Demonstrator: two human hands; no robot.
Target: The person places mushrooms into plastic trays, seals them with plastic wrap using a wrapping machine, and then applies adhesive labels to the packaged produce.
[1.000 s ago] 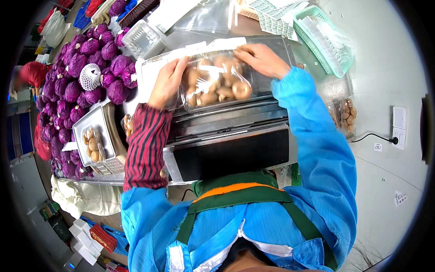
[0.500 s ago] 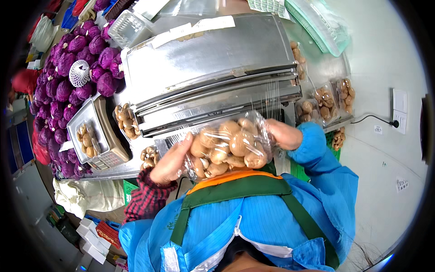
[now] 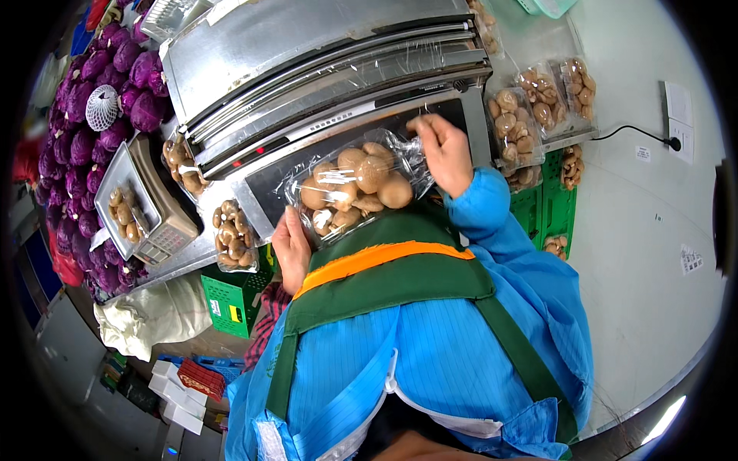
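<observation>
A tray of brown mushrooms (image 3: 357, 183) in clear plastic film lies tilted in front of me, over the dark plate (image 3: 269, 184) at the front of a metal wrapping machine (image 3: 323, 46). My left hand (image 3: 292, 250) grips the tray's near left end, thumb up along its side. At the far right end, my right hand (image 3: 447, 154) pinches the loose film between thumb and fingers. Folds of film bunch below that hand. The undersides of the tray and of my left fingers are hidden.
Wrapped mushroom packs (image 3: 513, 127) stand at the right, others (image 3: 234, 234) at the left. A scale (image 3: 161, 215) holds one pack beside piled purple cabbages (image 3: 92, 146). Green crates (image 3: 238, 296) sit below the counter. A black cable (image 3: 634, 131) runs to the wall socket.
My right hand has shifted from the tray's right side to the film at its far corner. The view has tilted, showing more of the dark plate and the red indicator lights.
</observation>
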